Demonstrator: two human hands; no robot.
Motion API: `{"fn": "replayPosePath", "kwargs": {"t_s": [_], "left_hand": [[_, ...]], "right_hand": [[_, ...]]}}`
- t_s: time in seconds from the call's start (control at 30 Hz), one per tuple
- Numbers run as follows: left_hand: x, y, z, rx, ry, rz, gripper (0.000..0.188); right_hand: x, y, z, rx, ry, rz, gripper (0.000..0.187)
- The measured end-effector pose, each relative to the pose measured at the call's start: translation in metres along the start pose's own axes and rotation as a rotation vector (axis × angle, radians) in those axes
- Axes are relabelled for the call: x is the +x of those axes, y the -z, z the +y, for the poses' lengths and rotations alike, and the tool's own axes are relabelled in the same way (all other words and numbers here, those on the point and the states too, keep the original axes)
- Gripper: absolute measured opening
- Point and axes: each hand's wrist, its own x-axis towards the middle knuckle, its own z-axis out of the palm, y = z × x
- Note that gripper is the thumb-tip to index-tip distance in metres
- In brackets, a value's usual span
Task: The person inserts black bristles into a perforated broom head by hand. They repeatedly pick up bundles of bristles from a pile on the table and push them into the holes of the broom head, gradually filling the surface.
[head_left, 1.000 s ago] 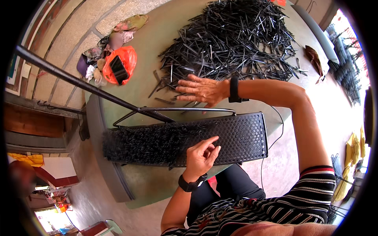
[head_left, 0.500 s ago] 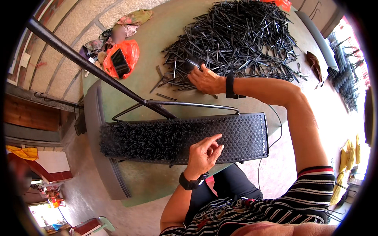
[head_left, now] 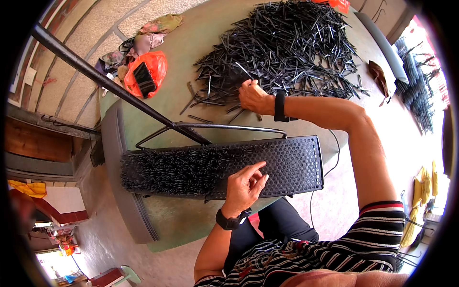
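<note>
My left hand [head_left: 244, 187] rests on a long black perforated plate [head_left: 291, 165], its index finger stretched out and thumb apart, holding nothing I can see. Dense black bristle tufts [head_left: 174, 170] fill the plate's left part; the holes to the right of my hand stand bare. Farther off, my right hand [head_left: 256, 97] is at the near edge of a big heap of thin black strips [head_left: 287, 43]. Its fingertips are pinched on one shiny black strip [head_left: 243, 70] that points up and left. A black metal handle [head_left: 105, 79] runs from the plate's frame toward the upper left.
The plate lies along the near edge of a green table [head_left: 177, 62]. At the far left are an orange plastic bag [head_left: 160, 64] with a phone [head_left: 144, 80] on it and some crumpled cloths [head_left: 148, 38]. A brown item [head_left: 377, 75] lies right of the heap.
My right hand has shifted slightly right and is pinching a strip at the heap's edge. My left hand has stayed almost in place on the plate.
</note>
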Motion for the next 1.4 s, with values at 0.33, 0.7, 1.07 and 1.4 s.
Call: {"fn": "replayPosePath", "kwargs": {"t_s": [0.33, 0.7, 1.07, 1.4], "left_hand": [[0.001, -0.001, 0.001, 0.019, 0.008, -0.009, 0.029], [0.000, -0.004, -0.001, 0.094, -0.012, 0.032, 0.028], [-0.002, -0.005, -0.004, 0.014, 0.039, 0.040, 0.028], [-0.003, -0.003, -0.004, 0.009, 0.044, 0.049, 0.027]], "right_hand": [[-0.101, 0.022, 0.037, 0.185, -0.054, -0.108, 0.020], [-0.195, 0.018, 0.103, 0.219, -0.007, -0.196, 0.046], [-0.167, 0.084, 0.110, 0.203, -0.285, -0.440, 0.079], [-0.187, 0.053, 0.123, 0.039, 0.087, -0.357, 0.076]]}}
